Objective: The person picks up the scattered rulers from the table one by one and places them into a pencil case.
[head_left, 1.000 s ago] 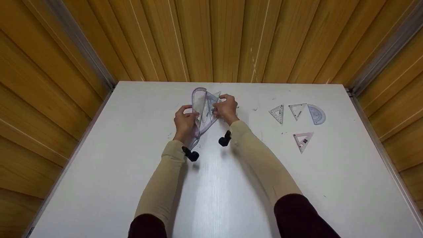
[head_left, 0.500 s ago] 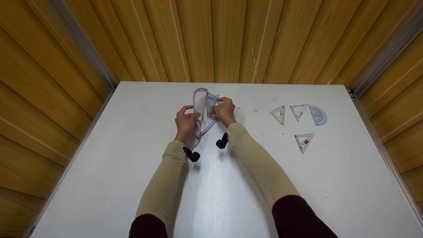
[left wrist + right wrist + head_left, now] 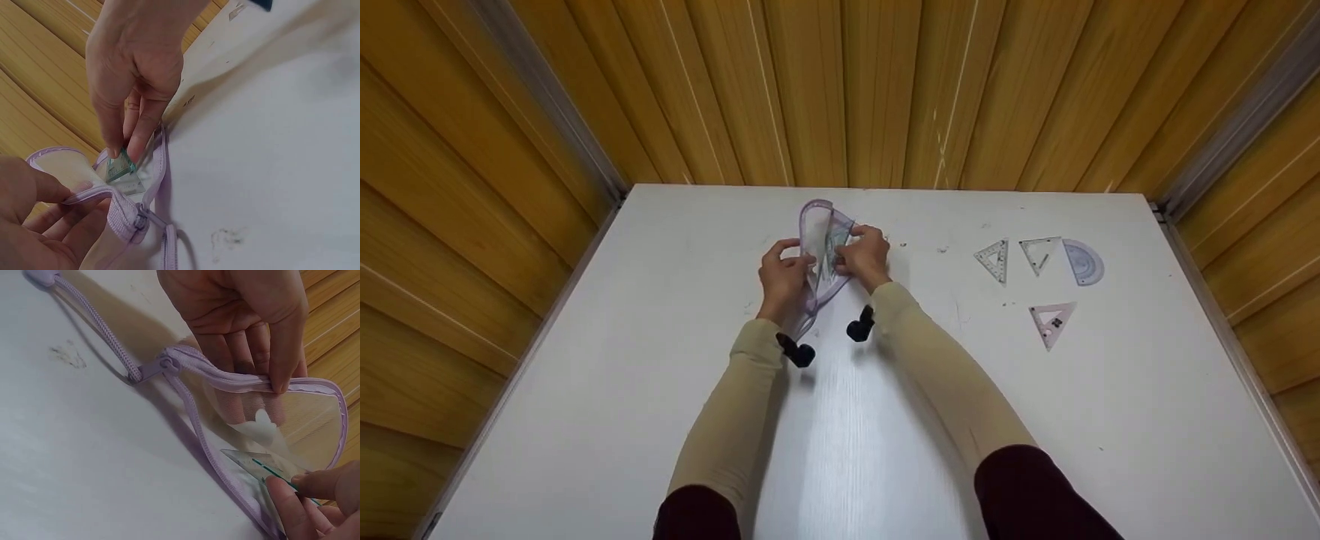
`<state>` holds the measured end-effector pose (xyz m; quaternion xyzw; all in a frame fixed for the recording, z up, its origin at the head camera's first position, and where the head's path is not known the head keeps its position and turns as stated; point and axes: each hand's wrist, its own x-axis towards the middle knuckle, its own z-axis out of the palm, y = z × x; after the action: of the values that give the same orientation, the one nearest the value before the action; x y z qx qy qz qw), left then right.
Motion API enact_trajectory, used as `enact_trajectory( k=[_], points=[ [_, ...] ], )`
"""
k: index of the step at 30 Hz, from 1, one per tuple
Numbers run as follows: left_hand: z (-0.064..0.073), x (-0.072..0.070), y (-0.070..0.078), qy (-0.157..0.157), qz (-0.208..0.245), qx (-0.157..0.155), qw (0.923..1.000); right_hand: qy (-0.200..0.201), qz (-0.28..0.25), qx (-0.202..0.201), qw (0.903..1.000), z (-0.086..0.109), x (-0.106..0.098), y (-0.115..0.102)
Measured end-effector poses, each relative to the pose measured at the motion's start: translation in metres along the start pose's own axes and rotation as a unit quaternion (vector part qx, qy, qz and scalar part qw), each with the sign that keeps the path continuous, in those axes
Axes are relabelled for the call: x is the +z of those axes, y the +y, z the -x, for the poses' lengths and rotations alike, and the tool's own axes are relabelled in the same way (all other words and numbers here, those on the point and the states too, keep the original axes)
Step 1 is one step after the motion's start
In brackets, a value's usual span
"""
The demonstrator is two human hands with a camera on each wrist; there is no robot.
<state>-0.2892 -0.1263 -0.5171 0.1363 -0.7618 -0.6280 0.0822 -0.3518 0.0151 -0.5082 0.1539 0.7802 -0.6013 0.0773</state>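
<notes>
the left hand (image 3: 782, 277) pinches the lilac rim (image 3: 247, 382) of a see-through pouch (image 3: 306, 410), thumb on one side of the wall and fingers showing through from the other. the right hand (image 3: 866, 256) is clamped on a green-edged clear plastic piece (image 3: 119, 166), held between thumb and fingertips in the pouch's open mouth; its full outline is hidden. just under it lies another clear piece (image 3: 133, 185), inside the opening. the hands are apart from each other, one on either side of the pouch, which is over the far half of a white table (image 3: 840, 427). a lilac braided cord (image 3: 101, 326) trails from the zip pull (image 3: 151, 371). each wrist has a small black device, one on the left (image 3: 796, 351), one on the right (image 3: 860, 326), over tan sleeves (image 3: 727, 420). well off to the person's right lie a clear set square (image 3: 1001, 262), a second clear set square (image 3: 1044, 260) and, just beside that one, a bluish protractor (image 3: 1084, 264), with a pinkish set square (image 3: 1056, 322) nearer the person. past the table's far edge stands yellow-brown wooden panelling (image 3: 877, 90)
</notes>
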Motion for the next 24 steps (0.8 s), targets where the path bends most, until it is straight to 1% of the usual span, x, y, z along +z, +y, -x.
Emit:
enact_trajectory(
  k=[2,6,10,14,20,24],
  points=[
    [-0.0003,0.0003,0.0000,0.000,0.000,0.001,1.0000,-0.001,0.006,-0.002,1.0000,-0.0002,-0.0001,0.0007],
    [-0.0008,0.0008,0.0000,0.003,-0.011,0.013,0.9999,0.002,0.022,-0.011,0.9997,-0.0014,-0.0009,0.0024],
    [-0.0009,0.0010,0.0005,0.003,-0.014,0.019,0.9997,0.003,0.026,-0.016,0.9995,-0.0024,-0.0013,0.0032],
    [-0.0012,0.0014,0.0009,0.003,-0.015,0.016,0.9998,0.001,0.021,-0.019,0.9996,-0.0017,-0.0013,0.0033],
    [-0.0004,0.0016,0.0003,0.000,-0.018,0.000,0.9998,-0.001,0.010,-0.015,0.9998,-0.0017,0.0003,0.0038],
    [0.0008,0.0005,0.0005,0.002,-0.018,-0.002,0.9998,0.003,0.010,-0.018,0.9998,-0.0011,0.0016,0.0033]
  ],
)
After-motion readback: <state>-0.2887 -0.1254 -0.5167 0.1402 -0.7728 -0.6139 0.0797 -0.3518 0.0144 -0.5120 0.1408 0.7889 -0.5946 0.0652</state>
